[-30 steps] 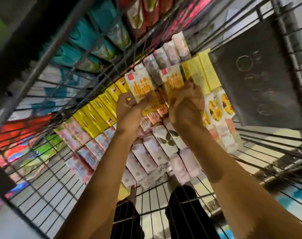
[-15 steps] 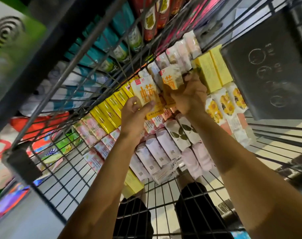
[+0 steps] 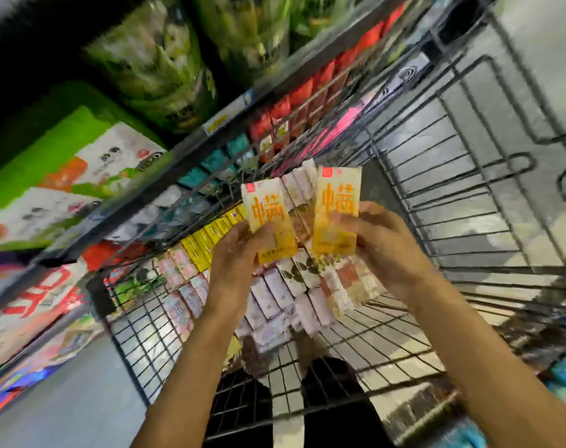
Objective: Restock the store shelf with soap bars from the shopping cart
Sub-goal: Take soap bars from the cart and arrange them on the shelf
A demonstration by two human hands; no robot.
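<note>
Here we see the shelf (image 3: 191, 147) at left, packed with blurred goods. Our left hand (image 3: 239, 250) has its grip clamped on one yellow soap box (image 3: 267, 215); our right hand (image 3: 382, 240) clamps on a second box (image 3: 336, 208). Both boxes are held above the cart (image 3: 453, 195), over its rows of soap bars (image 3: 285, 286).

Motion blur smears the shelf packages (image 3: 152, 59), possibly green bags.

A person's left hand (image 3: 239, 250) and right hand (image 3: 377, 239) each grip a yellow soap box (image 3: 268, 218), the second soap box (image 3: 336, 210) alongside, above a wire shopping cart (image 3: 453, 202) holding rows of soap bars (image 3: 275, 292), beside a stocked store shelf (image 3: 191, 147).
</note>
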